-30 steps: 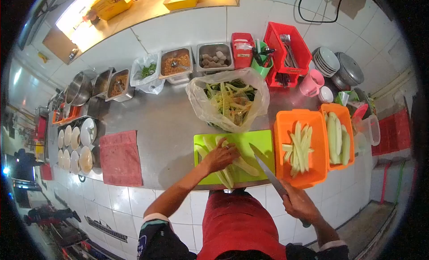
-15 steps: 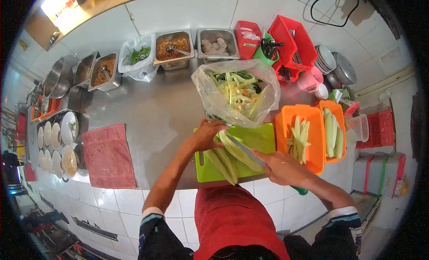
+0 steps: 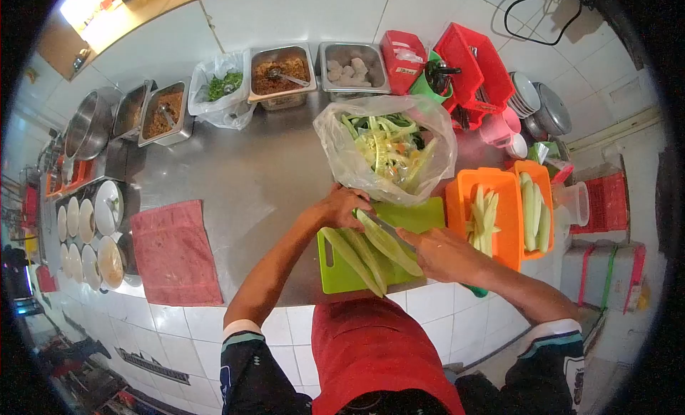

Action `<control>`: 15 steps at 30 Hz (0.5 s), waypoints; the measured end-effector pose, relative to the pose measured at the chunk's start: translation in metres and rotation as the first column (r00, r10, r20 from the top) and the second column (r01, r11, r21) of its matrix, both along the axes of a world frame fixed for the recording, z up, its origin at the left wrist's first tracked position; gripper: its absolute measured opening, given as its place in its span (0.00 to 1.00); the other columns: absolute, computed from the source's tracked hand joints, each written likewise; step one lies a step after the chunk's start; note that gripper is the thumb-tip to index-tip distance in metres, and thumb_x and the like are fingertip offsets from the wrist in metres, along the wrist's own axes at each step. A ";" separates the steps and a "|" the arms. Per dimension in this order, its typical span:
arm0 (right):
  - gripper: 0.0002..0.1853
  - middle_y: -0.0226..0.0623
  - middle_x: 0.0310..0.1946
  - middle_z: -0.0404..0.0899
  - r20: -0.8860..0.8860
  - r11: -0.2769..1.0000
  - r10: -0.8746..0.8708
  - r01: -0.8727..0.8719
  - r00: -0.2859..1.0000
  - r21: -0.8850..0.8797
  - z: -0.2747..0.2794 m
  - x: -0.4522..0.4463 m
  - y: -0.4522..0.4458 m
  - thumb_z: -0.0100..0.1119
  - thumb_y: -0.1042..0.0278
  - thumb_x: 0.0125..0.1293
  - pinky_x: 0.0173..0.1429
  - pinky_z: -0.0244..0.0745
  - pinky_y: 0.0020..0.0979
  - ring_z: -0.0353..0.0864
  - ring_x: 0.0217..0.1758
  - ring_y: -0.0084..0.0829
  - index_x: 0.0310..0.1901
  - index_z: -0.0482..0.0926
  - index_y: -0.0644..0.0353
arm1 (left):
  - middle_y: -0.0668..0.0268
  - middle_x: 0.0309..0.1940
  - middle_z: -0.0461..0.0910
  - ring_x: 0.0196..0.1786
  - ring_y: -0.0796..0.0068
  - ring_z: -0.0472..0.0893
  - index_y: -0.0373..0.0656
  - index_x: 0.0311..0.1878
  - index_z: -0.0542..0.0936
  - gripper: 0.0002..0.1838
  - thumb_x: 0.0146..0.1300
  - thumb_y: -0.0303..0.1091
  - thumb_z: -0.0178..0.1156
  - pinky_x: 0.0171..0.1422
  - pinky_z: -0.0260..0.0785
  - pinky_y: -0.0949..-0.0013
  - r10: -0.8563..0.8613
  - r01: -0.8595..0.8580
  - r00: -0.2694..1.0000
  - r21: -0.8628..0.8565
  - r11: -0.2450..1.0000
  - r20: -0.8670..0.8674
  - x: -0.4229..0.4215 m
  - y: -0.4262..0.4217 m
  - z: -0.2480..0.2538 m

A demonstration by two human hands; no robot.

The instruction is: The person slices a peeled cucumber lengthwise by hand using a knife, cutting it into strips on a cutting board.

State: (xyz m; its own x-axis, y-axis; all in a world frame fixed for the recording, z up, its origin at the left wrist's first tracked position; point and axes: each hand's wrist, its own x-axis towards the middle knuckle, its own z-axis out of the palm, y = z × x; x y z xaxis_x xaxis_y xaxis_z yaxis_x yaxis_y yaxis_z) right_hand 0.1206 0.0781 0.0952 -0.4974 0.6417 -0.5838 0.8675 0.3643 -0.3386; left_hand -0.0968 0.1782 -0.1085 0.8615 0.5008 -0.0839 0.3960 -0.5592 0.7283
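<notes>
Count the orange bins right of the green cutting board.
2. The nearer orange bin is just right of the green cutting board, holding pale strips; the farther orange bin is to its right, holding thicker pale-green pieces. I see no others there.

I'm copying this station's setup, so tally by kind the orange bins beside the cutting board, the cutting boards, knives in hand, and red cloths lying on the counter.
Orange bins: 2
Cutting board: 1
Knife: 1
Red cloth: 1
Total: 5
</notes>
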 end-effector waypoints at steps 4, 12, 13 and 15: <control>0.35 0.56 0.23 0.80 0.056 0.998 -0.038 0.040 0.998 -0.047 0.003 -0.006 0.004 0.56 0.79 0.54 0.34 0.78 0.48 0.84 0.29 0.53 0.67 0.64 0.73 | 0.61 0.60 0.76 0.65 0.56 0.72 0.59 0.54 0.83 0.27 0.48 0.50 0.73 0.70 0.53 0.44 -0.026 0.026 1.000 0.022 0.999 0.008 0.000 0.001 -0.003; 0.37 0.53 0.21 0.79 0.051 1.000 0.028 -0.028 0.998 -0.002 0.000 -0.012 0.016 0.58 0.77 0.52 0.35 0.78 0.47 0.83 0.27 0.52 0.68 0.64 0.70 | 0.62 0.62 0.74 0.71 0.54 0.64 0.63 0.59 0.81 0.36 0.42 0.55 0.75 0.73 0.46 0.43 -0.053 0.056 0.992 0.028 0.998 -0.116 0.016 -0.009 0.007; 0.37 0.53 0.21 0.79 0.051 1.000 0.022 -0.022 0.998 -0.003 0.001 -0.012 0.018 0.58 0.77 0.52 0.35 0.78 0.47 0.83 0.27 0.52 0.68 0.64 0.70 | 0.61 0.62 0.73 0.71 0.53 0.64 0.63 0.59 0.81 0.35 0.42 0.56 0.75 0.73 0.45 0.42 -0.042 0.045 0.993 0.022 0.999 -0.110 0.015 -0.009 0.006; 0.29 0.57 0.27 0.82 0.053 0.999 0.044 -0.044 0.998 0.012 0.006 -0.018 0.021 0.60 0.77 0.52 0.40 0.82 0.49 0.85 0.34 0.54 0.60 0.73 0.73 | 0.61 0.63 0.73 0.71 0.53 0.63 0.63 0.59 0.81 0.35 0.42 0.56 0.74 0.73 0.44 0.41 -0.041 0.043 0.994 0.015 0.999 -0.104 0.015 -0.008 0.008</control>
State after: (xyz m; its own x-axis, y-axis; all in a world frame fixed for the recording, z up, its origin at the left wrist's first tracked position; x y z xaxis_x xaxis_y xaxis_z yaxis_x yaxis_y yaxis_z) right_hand 0.1030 0.0996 0.1014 -0.4943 0.6277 -0.6014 0.8670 0.4068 -0.2879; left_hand -0.0813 0.1705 -0.1002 0.8689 0.4666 -0.1654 0.4447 -0.5891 0.6747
